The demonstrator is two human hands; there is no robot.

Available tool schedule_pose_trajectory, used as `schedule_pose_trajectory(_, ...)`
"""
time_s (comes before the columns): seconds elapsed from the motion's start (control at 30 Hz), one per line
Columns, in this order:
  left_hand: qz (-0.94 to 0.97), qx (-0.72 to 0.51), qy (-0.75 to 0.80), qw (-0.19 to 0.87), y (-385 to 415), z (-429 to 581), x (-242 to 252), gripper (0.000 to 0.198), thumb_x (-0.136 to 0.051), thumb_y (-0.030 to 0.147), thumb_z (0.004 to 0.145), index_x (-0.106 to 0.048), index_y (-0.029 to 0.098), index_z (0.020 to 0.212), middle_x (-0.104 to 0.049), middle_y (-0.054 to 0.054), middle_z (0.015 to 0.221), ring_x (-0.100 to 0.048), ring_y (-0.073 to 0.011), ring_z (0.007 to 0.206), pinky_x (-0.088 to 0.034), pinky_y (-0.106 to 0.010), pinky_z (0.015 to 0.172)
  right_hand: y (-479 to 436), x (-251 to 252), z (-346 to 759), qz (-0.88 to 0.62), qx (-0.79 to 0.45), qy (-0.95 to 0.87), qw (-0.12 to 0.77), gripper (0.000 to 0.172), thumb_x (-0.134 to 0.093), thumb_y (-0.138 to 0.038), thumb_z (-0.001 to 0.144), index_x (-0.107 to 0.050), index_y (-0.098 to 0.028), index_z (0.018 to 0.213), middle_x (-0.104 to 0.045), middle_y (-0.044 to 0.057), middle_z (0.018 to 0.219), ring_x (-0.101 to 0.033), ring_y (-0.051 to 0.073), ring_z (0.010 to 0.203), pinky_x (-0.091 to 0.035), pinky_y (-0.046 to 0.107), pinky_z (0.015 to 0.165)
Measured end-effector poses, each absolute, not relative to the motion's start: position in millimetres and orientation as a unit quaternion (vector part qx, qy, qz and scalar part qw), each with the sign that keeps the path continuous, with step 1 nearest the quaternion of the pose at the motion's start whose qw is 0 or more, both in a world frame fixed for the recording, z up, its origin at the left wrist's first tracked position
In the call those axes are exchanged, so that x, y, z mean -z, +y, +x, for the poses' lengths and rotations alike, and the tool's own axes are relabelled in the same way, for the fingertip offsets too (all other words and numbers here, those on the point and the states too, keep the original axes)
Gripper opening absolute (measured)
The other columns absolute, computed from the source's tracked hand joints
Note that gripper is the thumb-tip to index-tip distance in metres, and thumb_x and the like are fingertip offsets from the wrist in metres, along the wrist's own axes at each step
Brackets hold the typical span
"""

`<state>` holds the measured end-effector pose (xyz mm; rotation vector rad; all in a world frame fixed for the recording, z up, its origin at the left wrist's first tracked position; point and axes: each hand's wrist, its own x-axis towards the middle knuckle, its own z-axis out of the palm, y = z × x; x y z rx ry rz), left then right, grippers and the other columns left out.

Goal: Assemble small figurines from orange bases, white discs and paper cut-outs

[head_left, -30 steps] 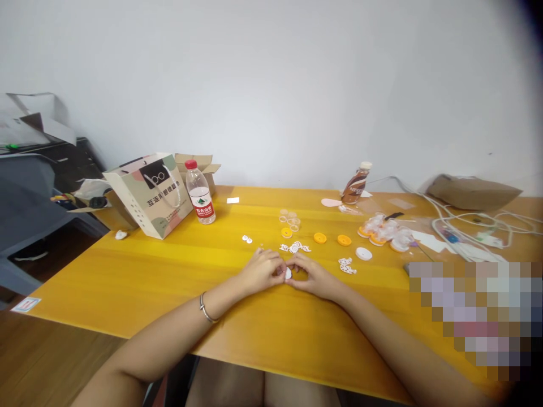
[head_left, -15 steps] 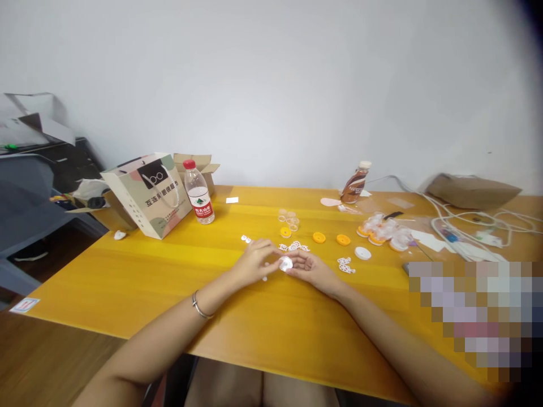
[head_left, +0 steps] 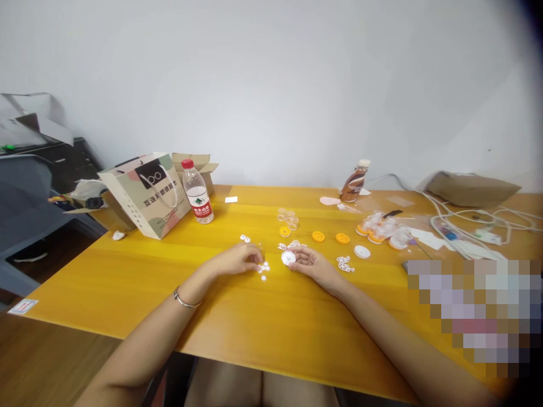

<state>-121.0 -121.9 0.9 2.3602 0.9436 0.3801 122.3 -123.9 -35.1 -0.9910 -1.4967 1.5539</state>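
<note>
Held at its edge by my right hand (head_left: 316, 267) is a round white plastic disc (head_left: 288, 258), its ringed face toward me. To the left, my left hand (head_left: 237, 260) reaches down with fingers bent together at a cluster of small white discs (head_left: 265, 266). Whether one is pinched between those fingertips is hidden. One more small disc (head_left: 263, 278) lies just nearer to me. White openwork pieces (head_left: 294, 245) lie behind the held disc, partly covered by it and my right hand. Other openwork pieces (head_left: 344, 263) rest right of that hand.
Orange round caps (head_left: 318, 237), clear rings (head_left: 292, 224) and a white lid (head_left: 362, 252) lie farther back. Clear-domed orange pieces (head_left: 375, 230) are at right. A water bottle (head_left: 197, 195) and paper bag (head_left: 155, 198) stand at left, a brown bottle (head_left: 355, 182) near the wall.
My left hand has left the white disc and moved left and down to the small discs. My right hand keeps the disc, which now shows more of its face.
</note>
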Motion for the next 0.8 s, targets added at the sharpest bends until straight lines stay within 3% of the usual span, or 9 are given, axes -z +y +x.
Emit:
schedule_pose_trajectory(0.17,0.875,-0.145,0.361,0.289,-123,-119,4,0.024,-0.065,0.031,0.07,-0.057,0.013,0.084,-0.06,-0.004,0.085,-0.055,-0.012,0.074,-0.043,-0.021,0.065,-123,36,122,-0.39,-0.601,-0.588,0.375,0.041,-0.071,-0.026,0.06,-0.058,-0.022,0.098,-0.063,0.001,0.084,-0.059,0.014,0.078,-0.043,0.032,0.082)
schedule_pose_trajectory(0.33,0.882,-0.131,0.383,0.242,-124,-117,8,0.014,-0.058,0.026,0.076,-0.057,0.014,0.083,-0.06,-0.003,0.079,-0.055,-0.0108,0.069,-0.041,-0.02,0.062,-122,37,122,-0.39,-0.601,-0.593,0.368,0.042,-0.071,-0.026,0.06,-0.057,-0.021,0.099,-0.063,0.001,0.084,-0.059,0.014,0.078,-0.044,0.032,0.081)
schedule_pose_trajectory(0.63,0.943,-0.061,0.326,-0.007,-134,-110,2,0.02,-0.044,0.029,0.085,-0.059,0.016,0.081,-0.06,-0.004,0.08,-0.055,-0.0145,0.076,-0.036,-0.026,0.071,-123,36,123,-0.391,-0.606,-0.59,0.361,0.041,-0.071,-0.027,0.06,-0.057,-0.021,0.098,-0.063,0.001,0.085,-0.059,0.014,0.079,-0.043,0.032,0.081)
schedule_pose_trajectory(0.8,0.944,-0.035,0.297,-0.136,-138,-106,5,0.025,-0.039,0.025,0.088,-0.055,0.015,0.072,-0.058,-0.005,0.075,-0.052,-0.0149,0.071,-0.033,-0.028,0.066,-122,36,123,-0.394,-0.604,-0.591,0.362,0.043,-0.072,-0.028,0.059,-0.057,-0.021,0.099,-0.063,0.002,0.086,-0.058,0.014,0.079,-0.044,0.031,0.081)
